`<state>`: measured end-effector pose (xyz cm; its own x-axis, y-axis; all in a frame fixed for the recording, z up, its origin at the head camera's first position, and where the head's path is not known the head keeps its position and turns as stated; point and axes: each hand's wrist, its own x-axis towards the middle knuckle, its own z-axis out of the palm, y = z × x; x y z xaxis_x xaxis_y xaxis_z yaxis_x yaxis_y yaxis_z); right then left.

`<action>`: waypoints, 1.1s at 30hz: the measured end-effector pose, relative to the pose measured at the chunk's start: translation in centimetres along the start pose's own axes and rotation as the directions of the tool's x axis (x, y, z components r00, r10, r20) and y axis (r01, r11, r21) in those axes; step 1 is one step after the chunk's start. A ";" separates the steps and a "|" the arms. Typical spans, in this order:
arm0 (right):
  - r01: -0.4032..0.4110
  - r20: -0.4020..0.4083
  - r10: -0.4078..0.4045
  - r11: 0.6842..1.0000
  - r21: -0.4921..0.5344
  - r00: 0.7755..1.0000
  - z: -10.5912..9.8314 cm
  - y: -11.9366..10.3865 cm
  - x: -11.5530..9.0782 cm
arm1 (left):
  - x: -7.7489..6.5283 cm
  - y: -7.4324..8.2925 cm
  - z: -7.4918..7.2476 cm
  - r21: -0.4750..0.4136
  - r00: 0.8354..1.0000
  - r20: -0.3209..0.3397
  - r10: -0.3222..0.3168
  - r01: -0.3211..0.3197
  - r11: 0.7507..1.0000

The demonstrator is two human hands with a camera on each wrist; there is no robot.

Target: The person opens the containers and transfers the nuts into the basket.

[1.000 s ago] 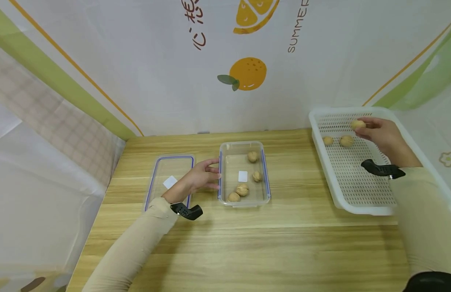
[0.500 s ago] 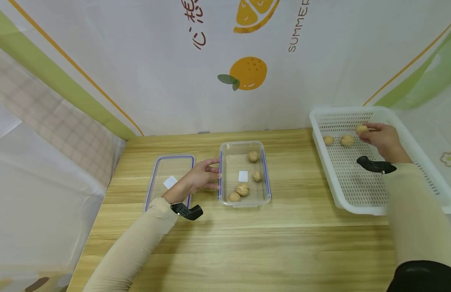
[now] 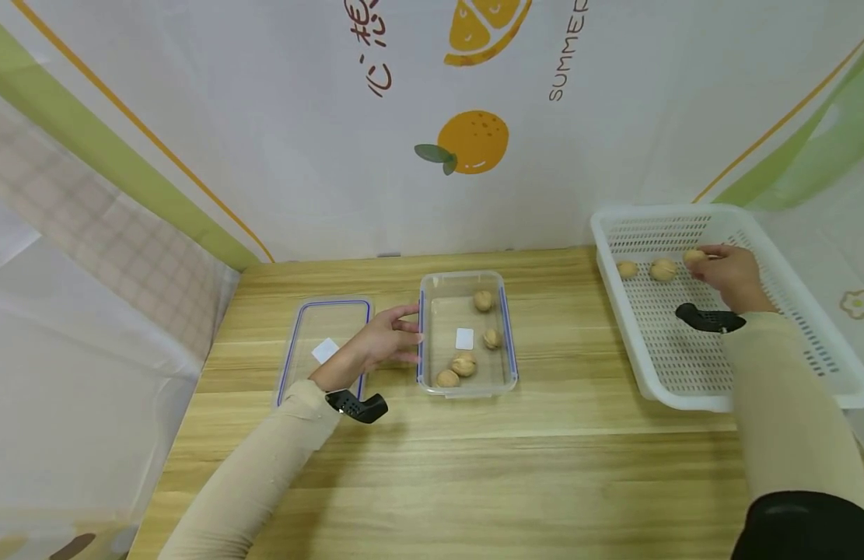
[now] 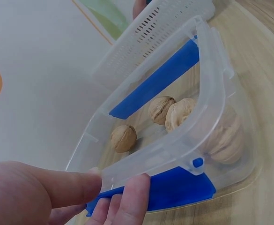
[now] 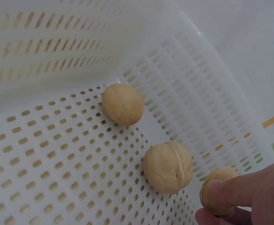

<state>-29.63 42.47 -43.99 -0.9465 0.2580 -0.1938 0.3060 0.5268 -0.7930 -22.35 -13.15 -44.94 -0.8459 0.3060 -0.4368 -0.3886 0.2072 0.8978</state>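
White cloth (image 3: 278, 140) behind the wood-grain bench (image 3: 543, 482) says "SUMMER" (image 3: 567, 56), the right hand (image 3: 732, 276) pinches a walnut (image 3: 693, 257) in the white basket (image 3: 690, 365), and the left hand (image 3: 386, 340) grips the clear box's (image 3: 448, 323) side.

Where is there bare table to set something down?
Bare: the table between box and basket, and its near stretch between the sleeves. Crowded: the gap between lid and box, where the left hand is, and the basket's far end, with walnuts and the right hand.

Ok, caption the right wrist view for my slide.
Fingers pinch a walnut near two others resting in a white perforated basket.
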 end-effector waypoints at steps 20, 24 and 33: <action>0.115 -0.024 -0.135 0.912 -0.393 0.990 1.1 0.4 -0.2 | 0.0 0.1 0.0 0.000 1.000 -0.002 -0.008 0.008 1.000; 0.137 0.008 -0.147 0.899 -0.416 0.989 0.9 0.6 -0.1 | -0.1 0.2 0.0 0.001 1.000 0.000 -0.010 0.010 1.000; 0.141 0.063 -0.127 0.883 -0.447 0.990 0.9 0.8 0.1 | -0.2 0.3 0.0 -0.006 1.000 0.003 -0.018 0.018 1.000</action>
<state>-29.56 42.20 -45.10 -0.9822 0.1378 -0.1275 0.1822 0.8637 -0.4699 -22.29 -13.12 -44.64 -0.8376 0.3049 -0.4534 -0.4063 0.2074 0.8899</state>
